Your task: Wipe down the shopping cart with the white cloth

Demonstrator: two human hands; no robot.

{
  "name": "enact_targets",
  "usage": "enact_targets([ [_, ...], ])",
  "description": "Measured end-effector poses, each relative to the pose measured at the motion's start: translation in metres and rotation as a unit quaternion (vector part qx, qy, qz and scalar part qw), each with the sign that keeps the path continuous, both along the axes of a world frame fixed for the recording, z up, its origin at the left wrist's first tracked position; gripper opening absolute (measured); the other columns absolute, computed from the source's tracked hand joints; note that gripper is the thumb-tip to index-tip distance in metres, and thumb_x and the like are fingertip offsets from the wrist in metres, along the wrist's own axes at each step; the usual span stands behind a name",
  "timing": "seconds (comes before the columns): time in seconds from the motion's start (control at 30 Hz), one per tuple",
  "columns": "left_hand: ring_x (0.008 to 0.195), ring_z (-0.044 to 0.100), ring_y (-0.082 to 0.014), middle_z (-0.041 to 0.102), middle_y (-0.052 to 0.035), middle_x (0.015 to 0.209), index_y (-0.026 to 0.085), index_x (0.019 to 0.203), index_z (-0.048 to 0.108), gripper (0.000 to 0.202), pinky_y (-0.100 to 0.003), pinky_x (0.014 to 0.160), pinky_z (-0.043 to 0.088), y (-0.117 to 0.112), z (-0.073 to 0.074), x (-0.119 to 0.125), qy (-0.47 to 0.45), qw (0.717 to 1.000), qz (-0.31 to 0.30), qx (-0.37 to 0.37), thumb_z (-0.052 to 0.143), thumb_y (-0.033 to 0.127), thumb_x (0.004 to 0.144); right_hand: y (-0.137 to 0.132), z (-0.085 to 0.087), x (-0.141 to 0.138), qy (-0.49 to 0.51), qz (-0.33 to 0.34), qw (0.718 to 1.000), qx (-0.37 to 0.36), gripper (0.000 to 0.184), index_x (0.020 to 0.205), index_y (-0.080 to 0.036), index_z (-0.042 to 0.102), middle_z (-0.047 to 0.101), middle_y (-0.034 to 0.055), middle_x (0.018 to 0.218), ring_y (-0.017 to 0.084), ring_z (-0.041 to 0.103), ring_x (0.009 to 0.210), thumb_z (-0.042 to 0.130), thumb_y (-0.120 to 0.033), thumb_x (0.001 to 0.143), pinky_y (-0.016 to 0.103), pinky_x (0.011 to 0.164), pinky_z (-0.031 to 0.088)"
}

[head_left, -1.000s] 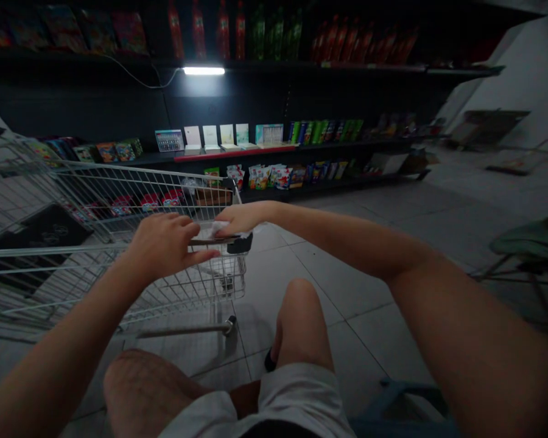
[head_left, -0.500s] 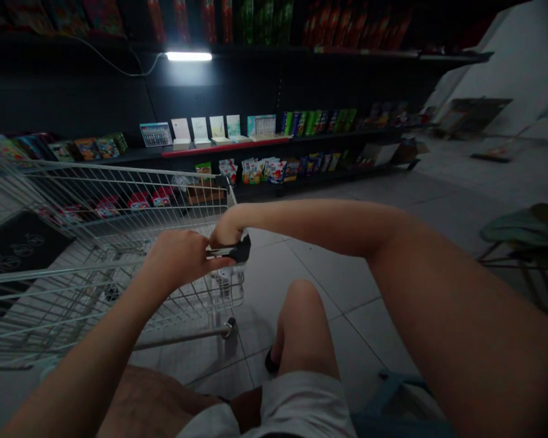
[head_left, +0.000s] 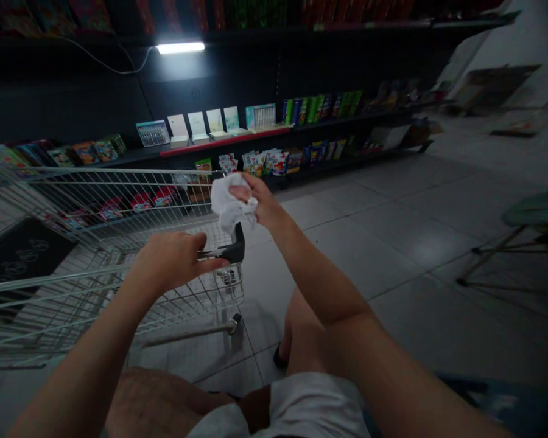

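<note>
My left hand (head_left: 171, 261) is closed on the near end of the handle (head_left: 231, 251) of a wire shopping cart (head_left: 173, 301). The handle is dark, with a black corner piece at its right end. Just above the handle, my right hand (head_left: 263, 204) grips a crumpled white cloth (head_left: 232, 204), raised clear of the cart. The cloth hangs loosely over the fingers and hides part of the cart's far corner. The cart stands at my left on the tiled floor.
Behind the cart runs a dark shelf with a red edge strip (head_left: 223, 140), bearing boxes, booklets and green cans (head_left: 313, 107). Snack bags (head_left: 265, 163) sit lower. A lit tube lamp (head_left: 180, 47) hangs above. A folding stool (head_left: 534, 219) stands at the right.
My right hand has lifted off the handle and turned, bringing the white cloth into view. My left hand stays on the handle. The view has shifted slightly.
</note>
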State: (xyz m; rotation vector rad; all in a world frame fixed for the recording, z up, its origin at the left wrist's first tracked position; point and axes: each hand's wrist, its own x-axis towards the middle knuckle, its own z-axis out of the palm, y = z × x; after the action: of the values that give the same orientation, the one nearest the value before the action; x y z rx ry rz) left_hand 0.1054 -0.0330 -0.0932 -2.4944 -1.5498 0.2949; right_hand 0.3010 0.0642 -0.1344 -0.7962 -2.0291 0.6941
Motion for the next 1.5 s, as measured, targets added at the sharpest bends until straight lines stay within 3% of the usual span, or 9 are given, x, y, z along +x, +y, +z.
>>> enact_targets([
  [0.1, 0.089, 0.07, -0.0313, 0.077, -0.0101, 0.098, 0.024, 0.118, 0.063, 0.075, -0.035, 0.065, 0.044, 0.007, -0.001, 0.0, -0.007, 1.0, -0.017, -0.008, 0.029, 0.082, 0.084, -0.02, -0.038, -0.003, 0.064, -0.201, 0.974, 0.079, 0.038, 0.132, -0.022, 0.05, 0.063, 0.01, 0.119, 0.021, 0.059, 0.111, 0.039, -0.032, 0.097, 0.037, 0.089, 0.053],
  [0.27, 0.088, 0.071, -0.0303, 0.077, -0.0094, 0.098, 0.025, 0.117, 0.064, 0.069, -0.034, 0.064, 0.042, 0.014, 0.002, 0.003, 0.013, 0.999, -0.007, -0.042, 0.036, 0.078, 0.084, -0.078, -0.105, -0.044, 0.138, -0.359, 0.914, 0.132, 0.047, 0.138, -0.02, 0.044, 0.053, 0.0181, 0.13, 0.026, 0.053, 0.125, 0.032, -0.02, 0.093, 0.045, 0.101, 0.051],
  [0.47, 0.089, 0.071, -0.0306, 0.077, -0.0054, 0.094, 0.028, 0.115, 0.065, 0.064, -0.032, 0.061, 0.038, 0.011, 0.006, 0.001, 0.028, 0.998, 0.006, -0.062, 0.06, 0.074, 0.07, -0.095, -0.176, -0.062, -0.005, -0.349, 0.923, 0.16, 0.023, 0.098, -0.029, 0.067, 0.055, 0.0129, 0.114, 0.031, 0.053, 0.117, 0.055, -0.023, 0.079, 0.054, 0.103, 0.047],
  [0.57, 0.088, 0.071, -0.0296, 0.077, -0.0049, 0.095, 0.027, 0.11, 0.065, 0.066, -0.032, 0.06, 0.038, 0.012, 0.006, 0.0, 0.021, 0.997, 0.003, -0.073, 0.061, 0.077, 0.067, -0.079, -0.187, -0.056, -0.038, -0.358, 0.929, 0.083, 0.032, 0.112, -0.023, 0.061, 0.056, 0.0131, 0.116, 0.026, 0.055, 0.115, 0.05, -0.021, 0.083, 0.046, 0.1, 0.05],
  [0.67, 0.088, 0.071, -0.029, 0.077, -0.0052, 0.097, 0.026, 0.106, 0.065, 0.065, -0.032, 0.061, 0.038, 0.013, 0.005, -0.001, 0.016, 0.997, 0.002, -0.08, 0.06, 0.078, 0.067, -0.077, -0.18, -0.054, 0.047, -0.381, 0.923, 0.033, 0.037, 0.125, -0.014, 0.051, 0.057, 0.0165, 0.117, 0.023, 0.056, 0.113, 0.04, -0.019, 0.09, 0.039, 0.097, 0.052],
  [0.9, 0.078, 0.068, -0.0257, 0.075, -0.005, 0.087, 0.024, 0.097, 0.066, 0.063, -0.03, 0.058, 0.034, 0.006, 0.002, -0.01, 0.017, 0.998, -0.028, -0.047, 0.057, 0.08, 0.069, -0.104, -0.107, -0.027, 0.293, -0.254, 0.886, 0.252, 0.03, 0.112, -0.026, 0.057, 0.057, 0.0075, 0.115, 0.019, 0.057, 0.112, 0.048, -0.016, 0.086, 0.037, 0.095, 0.051],
  [1.13, 0.062, 0.061, -0.0217, 0.069, -0.0076, 0.07, 0.021, 0.072, 0.064, 0.078, -0.031, 0.054, 0.027, 0.004, 0.003, -0.007, 0.038, 0.998, -0.032, -0.031, 0.03, 0.091, 0.075, -0.016, -0.014, -0.013, -0.066, 0.064, 0.981, 0.168, 0.019, 0.084, -0.017, 0.067, 0.065, 0.0027, 0.087, 0.015, 0.06, 0.088, 0.049, -0.016, 0.077, 0.031, 0.087, 0.046],
  [1.3, 0.065, 0.063, -0.0229, 0.069, -0.0099, 0.07, 0.02, 0.075, 0.067, 0.079, -0.032, 0.055, 0.024, 0.006, -0.001, -0.004, 0.041, 0.998, -0.043, 0.029, 0.024, 0.086, 0.082, 0.039, -0.008, -0.015, -0.125, 0.023, 0.99, 0.057, 0.02, 0.078, -0.013, 0.066, 0.063, 0.0023, 0.077, 0.013, 0.056, 0.076, 0.049, -0.018, 0.07, 0.025, 0.072, 0.04],
  [1.5, 0.066, 0.063, -0.0234, 0.068, -0.0104, 0.068, 0.019, 0.07, 0.066, 0.082, -0.032, 0.055, 0.021, -0.002, -0.001, -0.009, 0.057, 0.996, -0.06, 0.036, 0.016, 0.082, 0.086, 0.027, -0.022, -0.011, -0.02, 0.06, 0.996, 0.056, 0.021, 0.076, -0.013, 0.063, 0.059, 0.0006, 0.072, 0.011, 0.053, 0.07, 0.046, -0.024, 0.071, 0.025, 0.07, 0.04],
])
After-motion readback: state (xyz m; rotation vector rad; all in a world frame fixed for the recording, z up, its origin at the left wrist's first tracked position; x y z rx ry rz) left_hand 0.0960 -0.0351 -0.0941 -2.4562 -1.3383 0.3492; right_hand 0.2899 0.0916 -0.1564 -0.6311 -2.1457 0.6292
